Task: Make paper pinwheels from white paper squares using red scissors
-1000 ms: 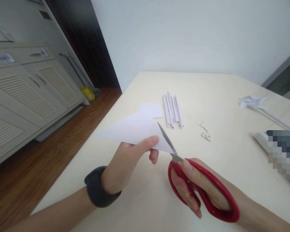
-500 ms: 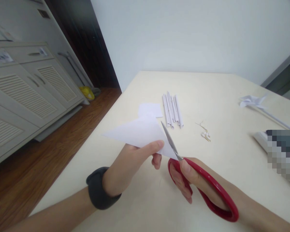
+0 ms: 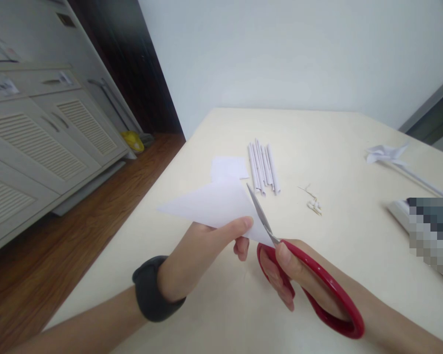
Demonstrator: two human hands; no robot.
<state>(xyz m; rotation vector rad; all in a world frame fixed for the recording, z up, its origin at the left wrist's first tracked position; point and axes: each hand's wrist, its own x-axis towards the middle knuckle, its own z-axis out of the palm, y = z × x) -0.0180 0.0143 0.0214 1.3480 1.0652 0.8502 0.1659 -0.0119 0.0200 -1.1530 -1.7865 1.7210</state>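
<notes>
My left hand [image 3: 203, 250], with a black band on its wrist, pinches a folded white paper triangle [image 3: 210, 204] above the cream table [image 3: 339, 147]. My right hand [image 3: 299, 280] grips red-handled scissors [image 3: 313, 290]. The scissor blades [image 3: 260, 214] lie along the triangle's right edge, close to my left thumb, and look nearly closed on the paper.
A bundle of rolled white paper sticks [image 3: 263, 167] lies further back on the table, with a small white paper scrap [image 3: 229, 168] to its left. Small pins [image 3: 313, 204] lie at centre right. A paper pinwheel [image 3: 386, 153] and a blurred object [image 3: 430, 231] sit at the right.
The scissors slid forward along the paper's right edge and the blades closed further. My left hand and the paper shifted slightly right.
</notes>
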